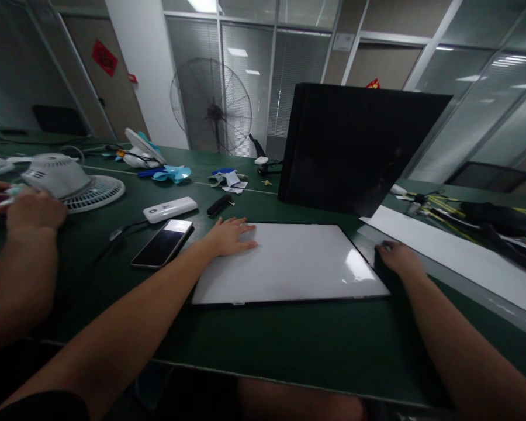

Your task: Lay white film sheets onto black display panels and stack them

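A white rectangular panel (289, 263) with a thin dark edge lies flat on the green table (307, 345). My left hand (232, 236) rests on its upper left corner, fingers spread. Beyond the panel's right edge is my right hand (393, 256), its fingers bent and close together over a translucent sheet; whatever they may pinch is too small to name. Long white strips (464, 251) stretch along the table at the right. Behind the panel stands a large black box-like object (355, 149).
Left of the panel are a phone (163, 243), a white device (170, 209) and a black folded tool (219, 205). Another person's hands (35, 207) work at the far left beside white fan parts (92, 193). Cables (447, 210) lie at the right.
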### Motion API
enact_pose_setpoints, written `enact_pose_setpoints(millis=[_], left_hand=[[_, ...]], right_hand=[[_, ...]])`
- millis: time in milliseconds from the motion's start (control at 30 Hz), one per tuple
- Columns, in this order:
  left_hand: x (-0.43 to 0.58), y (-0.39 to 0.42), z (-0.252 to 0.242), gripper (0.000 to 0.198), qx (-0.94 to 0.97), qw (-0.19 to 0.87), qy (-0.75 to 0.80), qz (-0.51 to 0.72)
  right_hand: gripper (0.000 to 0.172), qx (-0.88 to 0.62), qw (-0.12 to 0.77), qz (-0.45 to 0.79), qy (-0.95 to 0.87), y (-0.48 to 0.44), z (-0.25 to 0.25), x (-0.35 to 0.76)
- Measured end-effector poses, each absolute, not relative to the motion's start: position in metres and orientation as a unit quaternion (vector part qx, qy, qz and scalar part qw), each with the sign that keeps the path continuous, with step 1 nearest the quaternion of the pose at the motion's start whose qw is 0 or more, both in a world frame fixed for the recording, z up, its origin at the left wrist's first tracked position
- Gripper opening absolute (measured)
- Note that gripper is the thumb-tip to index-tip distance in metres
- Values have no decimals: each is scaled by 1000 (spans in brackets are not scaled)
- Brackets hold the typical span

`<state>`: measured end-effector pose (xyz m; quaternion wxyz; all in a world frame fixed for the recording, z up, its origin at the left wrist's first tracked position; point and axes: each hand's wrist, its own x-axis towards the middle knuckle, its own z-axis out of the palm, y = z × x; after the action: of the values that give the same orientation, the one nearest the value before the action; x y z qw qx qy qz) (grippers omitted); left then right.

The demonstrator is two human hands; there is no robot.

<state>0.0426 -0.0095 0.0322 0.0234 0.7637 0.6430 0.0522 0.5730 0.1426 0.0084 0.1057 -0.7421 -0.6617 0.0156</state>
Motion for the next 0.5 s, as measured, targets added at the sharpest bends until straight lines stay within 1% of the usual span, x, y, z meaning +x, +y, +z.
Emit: enact_pose_setpoints(millis=[167, 367, 433, 500], left_hand=[[44, -14, 33, 88, 758, 32, 648, 58], [44, -15, 33, 76, 758, 26, 647, 81], [44, -16, 34, 73, 759, 21, 645, 86], [44, -18, 35, 71, 759, 20, 645, 88]], right_hand=[[69, -778, 123, 0, -616, 143, 5, 568], [59, -795, 140, -2, -591, 151, 3, 573], [59, -802, 143, 1, -580, 155, 0, 576], [60, -795, 151, -24, -586, 159, -4, 578]])
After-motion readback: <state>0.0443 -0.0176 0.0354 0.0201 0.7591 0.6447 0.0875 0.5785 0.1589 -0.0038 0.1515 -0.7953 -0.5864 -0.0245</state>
